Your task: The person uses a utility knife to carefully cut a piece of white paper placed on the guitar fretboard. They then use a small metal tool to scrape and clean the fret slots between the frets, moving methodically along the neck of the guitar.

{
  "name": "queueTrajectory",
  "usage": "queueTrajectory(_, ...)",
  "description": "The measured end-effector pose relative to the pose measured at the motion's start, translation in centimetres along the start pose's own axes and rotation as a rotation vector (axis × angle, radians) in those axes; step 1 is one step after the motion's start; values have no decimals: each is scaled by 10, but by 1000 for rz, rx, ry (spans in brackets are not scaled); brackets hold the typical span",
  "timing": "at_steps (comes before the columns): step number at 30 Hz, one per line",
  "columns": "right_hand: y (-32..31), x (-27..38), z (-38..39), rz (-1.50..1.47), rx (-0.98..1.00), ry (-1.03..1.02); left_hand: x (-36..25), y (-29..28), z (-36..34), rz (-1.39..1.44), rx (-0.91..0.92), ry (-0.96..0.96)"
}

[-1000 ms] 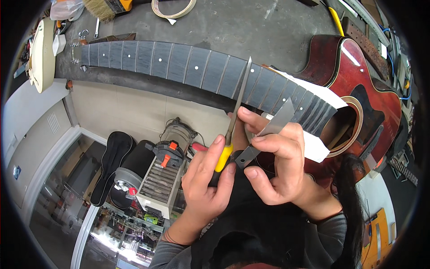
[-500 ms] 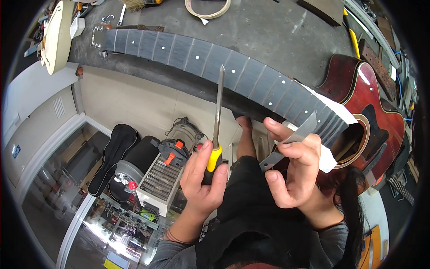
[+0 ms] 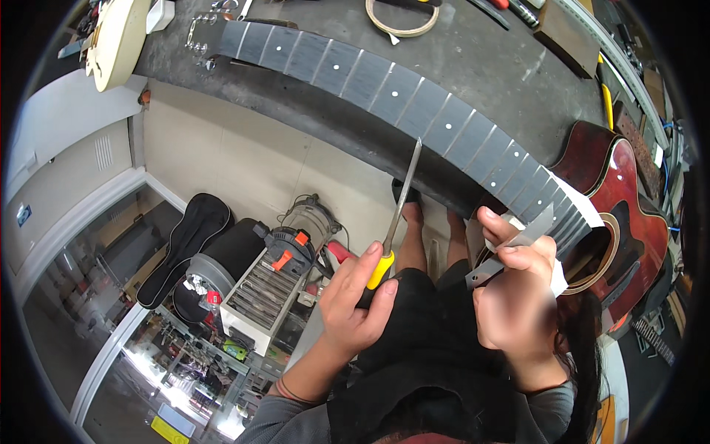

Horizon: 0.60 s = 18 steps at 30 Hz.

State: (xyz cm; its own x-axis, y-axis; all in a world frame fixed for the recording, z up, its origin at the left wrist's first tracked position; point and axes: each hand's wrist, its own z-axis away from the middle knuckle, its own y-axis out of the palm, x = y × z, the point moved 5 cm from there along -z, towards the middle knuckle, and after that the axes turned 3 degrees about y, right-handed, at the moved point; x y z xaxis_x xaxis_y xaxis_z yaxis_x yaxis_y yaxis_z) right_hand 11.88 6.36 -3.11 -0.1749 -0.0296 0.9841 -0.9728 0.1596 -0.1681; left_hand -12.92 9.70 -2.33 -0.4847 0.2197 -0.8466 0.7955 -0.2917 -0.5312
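Observation:
A slim file (image 3: 405,189) with a yellow-and-black handle is gripped in my left hand (image 3: 356,300); its tip points up and away, just short of the fretboard edge in view. My right hand (image 3: 518,296), partly blurred, has a thin steel ruler (image 3: 529,231) with a hole at one end between its fingers. Beyond both hands lies an acoustic guitar with a dark red body (image 3: 629,189). Its dark fretboard (image 3: 370,79) with white dots runs to the far left and carries no strings. White paper (image 3: 580,203) lies by the soundhole end.
On the grey workbench (image 3: 488,92) are a tape roll (image 3: 403,33) and a dark block (image 3: 566,37). A cream guitar body (image 3: 118,44) hangs over its left end. Below stand a shop vacuum (image 3: 288,248), a slotted metal box (image 3: 259,296) and a black instrument case (image 3: 185,248).
The view has shifted, so the bench and guitar appear lower and further right. Both hands appear further right and lower. The file leans more to the right; both tools are still held.

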Motion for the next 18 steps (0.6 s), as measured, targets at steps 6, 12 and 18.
queueTrajectory(6, -1, 5, -3, 121, 112, 37, 4, -4, 4, 7, 20, -1)
queueTrajectory(12, 17, 7, -23, 40, 86, 3, 5, 0, 8, -1, 94, 21)
queueTrajectory(18, 22, 13, -36, 93, 143, -6, 4, 1, 6, -32, 101, 49)
